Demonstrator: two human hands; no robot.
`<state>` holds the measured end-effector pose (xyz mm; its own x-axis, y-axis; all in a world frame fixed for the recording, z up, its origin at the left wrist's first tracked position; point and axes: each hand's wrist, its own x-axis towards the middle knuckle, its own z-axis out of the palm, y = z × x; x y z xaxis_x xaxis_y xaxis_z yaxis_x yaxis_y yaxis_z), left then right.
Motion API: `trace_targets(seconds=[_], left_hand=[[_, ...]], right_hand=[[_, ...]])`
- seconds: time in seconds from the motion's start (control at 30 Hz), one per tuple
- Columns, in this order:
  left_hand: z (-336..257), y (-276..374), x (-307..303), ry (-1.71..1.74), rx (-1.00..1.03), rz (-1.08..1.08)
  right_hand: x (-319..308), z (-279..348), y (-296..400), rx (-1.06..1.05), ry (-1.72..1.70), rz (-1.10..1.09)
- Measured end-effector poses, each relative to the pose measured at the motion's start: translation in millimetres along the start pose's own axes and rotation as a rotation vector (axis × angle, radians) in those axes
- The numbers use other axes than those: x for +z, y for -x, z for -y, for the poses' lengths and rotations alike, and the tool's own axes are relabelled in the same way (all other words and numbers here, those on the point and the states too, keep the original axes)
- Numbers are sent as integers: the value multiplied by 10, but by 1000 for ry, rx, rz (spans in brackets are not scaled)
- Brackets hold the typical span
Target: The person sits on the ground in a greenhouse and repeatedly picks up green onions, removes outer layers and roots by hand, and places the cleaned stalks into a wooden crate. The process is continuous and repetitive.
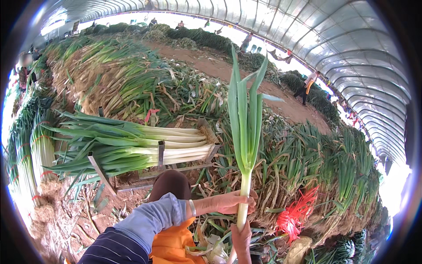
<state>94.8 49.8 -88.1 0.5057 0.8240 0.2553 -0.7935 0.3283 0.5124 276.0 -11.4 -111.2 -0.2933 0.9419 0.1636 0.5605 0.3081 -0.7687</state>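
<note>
An upright green onion (245, 184) with a pale stalk and green leaves stands before me. My left hand (232, 202), below a bracelet and a light blue sleeve, is wrapped around its stalk. Lower on the same stalk, my right hand (241, 239) grips it; the root end is cut off or hidden near the lower edge. To the left, a metal rack (161, 155) holds a pile of cleaned green onions (178, 145), their white ends pointing right and their leaves left.
Heaps of untrimmed green onions (296, 155) lie right and behind. Red plastic ties (295, 217) rest on the right heap. Tied bundles (42, 148) stand at the far left. Peeled leaves (216, 250) litter the ground. A person (308, 86) is on the dirt path; others are farther off.
</note>
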Motion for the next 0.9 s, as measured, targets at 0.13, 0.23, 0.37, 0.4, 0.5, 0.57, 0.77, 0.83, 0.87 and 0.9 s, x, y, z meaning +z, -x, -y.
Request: trace_targets(seconds=[0.13,0.23,0.37,0.4,0.5,0.57,0.77,0.83,0.87,0.9], left_hand=[[-169,233,203,-567,-83,-276],[-473,216,-140,-256,-16,-179],[-1072,-27,-78,-29,204,-132],[-1256,-68,-225,-3,250,-124],[-1604,5,-195,415,386,-170],[-1711,76,-221,535,517,-138],[-1877,557,-578,-30,737,21],[-1950,650,-658,-83,794,-12],[-2000,678,-759,-19,840,-71],[-2031,692,-741,55,882,-127]], right_hand=[[-61,66,152,127,-55,-12],[-168,152,245,344,-475,156],[-532,32,329,528,-441,482],[-628,204,424,558,-462,515],[-960,539,776,689,-511,576],[-1088,555,923,790,-538,602],[-1095,-108,1699,501,-159,588],[-1008,-389,1929,346,-28,502],[-960,-302,1851,378,-46,511],[-933,-201,1790,425,-68,517]])
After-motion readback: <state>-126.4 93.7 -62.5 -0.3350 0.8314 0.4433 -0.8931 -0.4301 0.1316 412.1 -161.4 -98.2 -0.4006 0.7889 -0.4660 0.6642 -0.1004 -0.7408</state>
